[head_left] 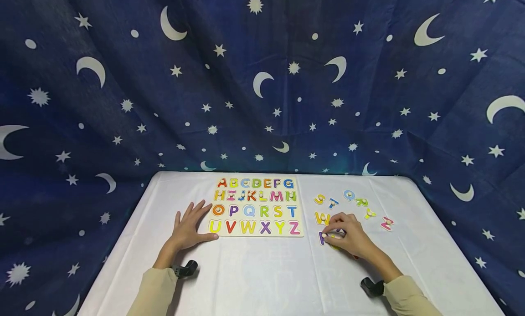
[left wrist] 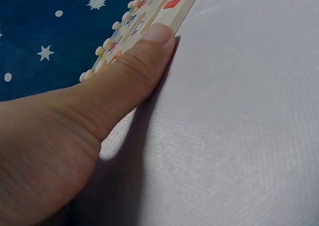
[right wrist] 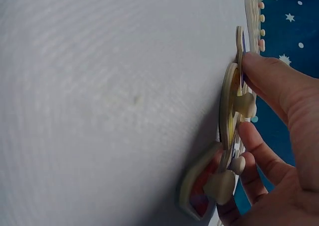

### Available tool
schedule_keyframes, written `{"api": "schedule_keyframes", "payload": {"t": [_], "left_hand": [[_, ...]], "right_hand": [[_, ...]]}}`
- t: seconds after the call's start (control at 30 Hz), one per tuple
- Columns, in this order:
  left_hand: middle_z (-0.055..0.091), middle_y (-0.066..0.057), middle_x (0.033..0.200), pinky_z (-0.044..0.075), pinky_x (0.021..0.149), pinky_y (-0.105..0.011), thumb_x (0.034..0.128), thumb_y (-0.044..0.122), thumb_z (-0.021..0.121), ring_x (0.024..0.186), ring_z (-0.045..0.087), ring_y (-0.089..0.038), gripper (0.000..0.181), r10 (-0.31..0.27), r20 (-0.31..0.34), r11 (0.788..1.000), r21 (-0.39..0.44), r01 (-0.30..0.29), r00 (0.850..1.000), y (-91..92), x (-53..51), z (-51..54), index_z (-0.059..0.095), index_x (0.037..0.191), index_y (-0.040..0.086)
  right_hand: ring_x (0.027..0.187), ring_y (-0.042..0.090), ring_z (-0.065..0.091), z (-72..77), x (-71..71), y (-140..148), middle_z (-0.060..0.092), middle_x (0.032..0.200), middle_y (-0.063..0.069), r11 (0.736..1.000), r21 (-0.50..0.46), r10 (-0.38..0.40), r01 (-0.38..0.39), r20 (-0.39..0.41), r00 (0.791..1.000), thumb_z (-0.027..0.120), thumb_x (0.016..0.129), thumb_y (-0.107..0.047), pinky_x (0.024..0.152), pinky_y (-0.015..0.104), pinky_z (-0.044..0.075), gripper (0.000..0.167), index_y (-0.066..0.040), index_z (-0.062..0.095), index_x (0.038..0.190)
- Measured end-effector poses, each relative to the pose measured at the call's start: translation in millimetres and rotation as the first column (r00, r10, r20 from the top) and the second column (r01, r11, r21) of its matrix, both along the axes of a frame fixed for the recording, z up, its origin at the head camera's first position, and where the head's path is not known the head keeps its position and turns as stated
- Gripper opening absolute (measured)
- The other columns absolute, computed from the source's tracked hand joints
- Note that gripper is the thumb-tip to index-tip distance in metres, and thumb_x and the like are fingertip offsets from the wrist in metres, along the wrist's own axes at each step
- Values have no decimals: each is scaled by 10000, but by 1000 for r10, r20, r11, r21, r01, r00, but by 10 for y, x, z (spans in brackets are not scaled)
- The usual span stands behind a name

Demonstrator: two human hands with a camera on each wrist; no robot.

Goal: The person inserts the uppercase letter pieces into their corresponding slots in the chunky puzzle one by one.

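A wooden alphabet puzzle board (head_left: pixel 257 236) lies on the table, with knobbed letters in its upper rows and in the O slot. My left hand (head_left: pixel 189 229) rests at its left edge, fingers spread, the thumb (left wrist: pixel 134 69) touching the near corner. To the right of the board, my right hand (head_left: pixel 352 236) pinches the purple letter P piece (head_left: pixel 321 239) by its knob between thumb and forefinger. Partly under that hand lie a yellow piece (right wrist: pixel 227 106) and a red piece (right wrist: pixel 199 191), their letters hidden. An orange-yellow W piece (head_left: pixel 321 218) lies just beyond the P.
Farther back on the white-covered table (head_left: pixel 262 279) lie loose letter pieces: S (head_left: pixel 319 199), T (head_left: pixel 333 203), Q (head_left: pixel 349 195), R (head_left: pixel 362 201), Y (head_left: pixel 370 213) and Z (head_left: pixel 387 223). A dark blue curtain (head_left: pixel 229 79) with moons and stars hangs behind.
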State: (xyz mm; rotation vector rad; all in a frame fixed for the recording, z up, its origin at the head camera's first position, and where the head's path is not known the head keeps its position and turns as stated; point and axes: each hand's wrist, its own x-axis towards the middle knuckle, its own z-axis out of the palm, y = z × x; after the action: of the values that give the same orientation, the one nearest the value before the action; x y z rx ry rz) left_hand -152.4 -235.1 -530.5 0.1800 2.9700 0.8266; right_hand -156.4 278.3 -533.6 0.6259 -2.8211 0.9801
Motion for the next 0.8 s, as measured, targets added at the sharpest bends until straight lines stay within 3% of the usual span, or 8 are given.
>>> {"api": "schedule_keyframes", "payload": {"t": [0.2,0.37,0.6,0.8], "left_hand": [[279,-186,1666,-86,1185,-720,687,561,899,1549,76,-471,1067,-4,-2,1000,-2,4,1000,5,-5,4,436,1568,178],[274,-183,1669,-89,1187,-717,689,562,897,1551,73,-469,1068,0,5,1000,-10,0,1000,-2,-13,-6,431,1571,182],[279,-183,1667,-79,1184,-725,689,558,897,1549,80,-472,1063,-3,-1,1000,-6,3,1000,-10,-5,-5,435,1568,178],[285,-184,1664,-67,1181,-733,688,561,897,1547,89,-474,1062,-2,-7,1000,-9,2,1000,-1,-11,-12,439,1566,176]], "right_hand": [[1033,232,474,104,-30,-52,617,1056,-70,1000,12,11,-11,0,1000,897,787,-190,853,471,363,183,-324,800,866],[1022,228,483,281,-159,-226,636,1086,-32,1000,20,22,-23,24,999,868,833,-199,848,459,374,123,-282,798,888],[1004,206,527,463,-425,-785,673,1057,-39,997,-37,69,-69,-4,998,860,844,-200,878,439,441,92,-238,807,908],[1037,214,587,511,-653,-1384,703,1023,-39,990,-96,106,-106,-10,994,858,842,-176,979,479,442,98,-181,820,933]]}}
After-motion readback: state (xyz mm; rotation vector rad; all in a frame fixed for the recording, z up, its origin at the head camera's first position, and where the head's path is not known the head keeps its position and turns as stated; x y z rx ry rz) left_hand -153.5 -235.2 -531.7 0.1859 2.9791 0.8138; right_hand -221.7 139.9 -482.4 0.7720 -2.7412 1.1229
